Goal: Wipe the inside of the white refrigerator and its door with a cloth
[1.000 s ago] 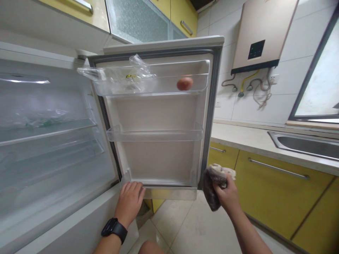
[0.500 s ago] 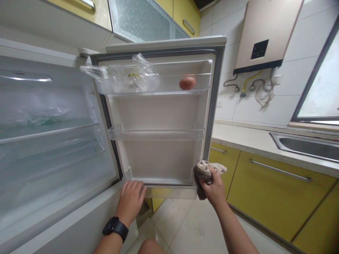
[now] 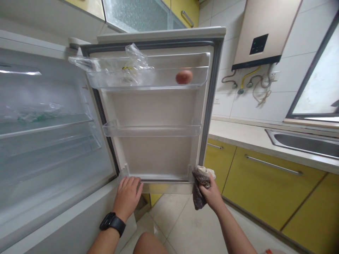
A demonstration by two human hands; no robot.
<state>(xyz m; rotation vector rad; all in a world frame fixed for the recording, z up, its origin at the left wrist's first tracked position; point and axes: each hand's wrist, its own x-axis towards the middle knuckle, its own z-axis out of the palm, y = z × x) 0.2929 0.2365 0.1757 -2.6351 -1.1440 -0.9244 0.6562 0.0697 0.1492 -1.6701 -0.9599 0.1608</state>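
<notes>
The fridge door [image 3: 150, 106] stands wide open in front of me. My left hand [image 3: 129, 192], below a black watch, is closed over the left part of the clear bottom door bin [image 3: 166, 188], its fingertips partly hidden behind the rim. My right hand [image 3: 212, 192] grips a bunched, grey-and-white cloth [image 3: 200, 190] at the door's lower right corner, by the bin's right end. Part of the cloth hangs down below the fingers. In the top door bin [image 3: 164, 78] lie a brown egg [image 3: 184, 76] and a crumpled clear plastic bag [image 3: 132, 70].
The fridge interior [image 3: 53, 155] at left has glass shelves, one bearing a plastic bag [image 3: 39, 112] with something green. A middle door bin [image 3: 152, 130] spans the door. At right are yellow cabinets [image 3: 270, 190], a counter [image 3: 238, 135], a steel sink [image 3: 304, 143] and a water heater [image 3: 265, 31].
My right hand and the cloth have shifted slightly left and down at the door's corner, and more cloth hangs down. The left hand stays on the bin. The view has moved a little.
</notes>
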